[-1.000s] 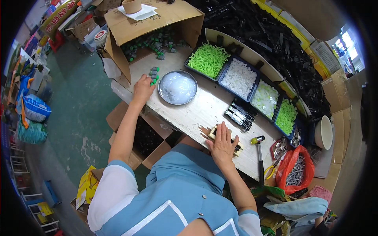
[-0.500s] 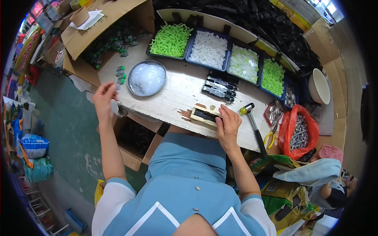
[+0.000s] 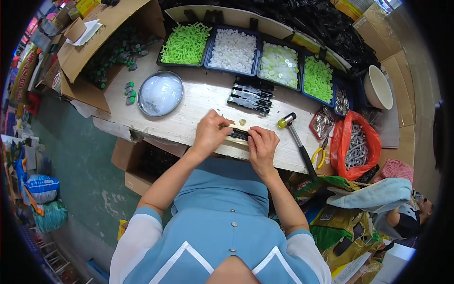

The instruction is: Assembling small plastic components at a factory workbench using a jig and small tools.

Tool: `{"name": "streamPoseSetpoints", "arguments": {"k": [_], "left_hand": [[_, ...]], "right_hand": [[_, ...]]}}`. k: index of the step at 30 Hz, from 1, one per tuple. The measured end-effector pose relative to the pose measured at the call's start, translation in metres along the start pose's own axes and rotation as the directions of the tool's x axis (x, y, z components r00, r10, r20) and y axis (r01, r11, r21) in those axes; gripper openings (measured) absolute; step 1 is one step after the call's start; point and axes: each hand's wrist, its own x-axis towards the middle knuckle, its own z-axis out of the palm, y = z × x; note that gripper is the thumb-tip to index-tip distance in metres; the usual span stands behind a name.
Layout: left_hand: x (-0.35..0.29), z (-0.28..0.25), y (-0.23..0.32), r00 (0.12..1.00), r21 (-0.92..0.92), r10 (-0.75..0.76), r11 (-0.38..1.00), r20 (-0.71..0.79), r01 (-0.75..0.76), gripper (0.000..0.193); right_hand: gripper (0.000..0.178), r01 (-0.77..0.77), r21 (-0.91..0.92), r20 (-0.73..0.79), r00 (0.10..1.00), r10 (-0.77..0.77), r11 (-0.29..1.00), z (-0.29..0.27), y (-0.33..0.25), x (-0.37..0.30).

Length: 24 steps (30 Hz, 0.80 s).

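Note:
A cream block (image 3: 240, 142) lies near the table's front edge with a black plastic piece (image 3: 239, 134) in its recess. My left hand (image 3: 211, 134) is at the block's left end, thumb and fingers pinched together. What sits between those fingertips is too small to make out. My right hand (image 3: 263, 146) grips the block's right end, its fingers bent and covering that end. Behind the block lies a row of black-and-clear assembled parts (image 3: 250, 97). A rubber-headed hammer (image 3: 299, 144) rests to the right of my right hand.
Trays of green strips (image 3: 187, 43), white caps (image 3: 234, 49), pale discs (image 3: 279, 64) and green pieces (image 3: 318, 79) line the back. A round metal dish (image 3: 161, 93) and several green-ended parts (image 3: 130, 93) are left. Yellow-handled pliers (image 3: 321, 155) and a red bag (image 3: 336, 149) stand right.
My left hand has moved right, from beside the green-ended parts to the cream block's left end. My right hand's fingers have bent more on the block. The view has shifted slightly.

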Motion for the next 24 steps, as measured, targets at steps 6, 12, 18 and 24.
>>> {"name": "streamPoseSetpoints", "arguments": {"k": [6, 12, 18, 24], "left_hand": [[0.01, 0.0, -0.028, 0.922, -0.649, -0.276, 0.655, 0.27, 0.386, 0.007], [0.022, -0.005, 0.001, 0.995, 0.002, 0.028, 1.0, 0.1, -0.029, 0.008], [0.124, -0.019, 0.025, 0.972, 0.354, 0.206, 0.922, -0.115, -0.154, 0.021], [0.193, -0.01, 0.036, 0.985, 0.632, 0.155, 0.757, 0.077, -0.169, 0.03]], "right_hand": [[0.016, 0.007, 0.02, -0.032, 0.999, -0.006, 1.0, 0.005, 0.005, 0.002], [0.012, -0.005, -0.021, -0.138, 0.99, 0.002, 1.0, -0.014, 0.032, 0.012], [0.019, -0.444, -0.443, -0.114, 0.89, 0.442, 0.779, -0.112, 0.136, 0.03], [0.019, -0.481, -0.641, -0.019, 0.789, 0.614, 0.598, -0.11, 0.174, 0.033]]}}
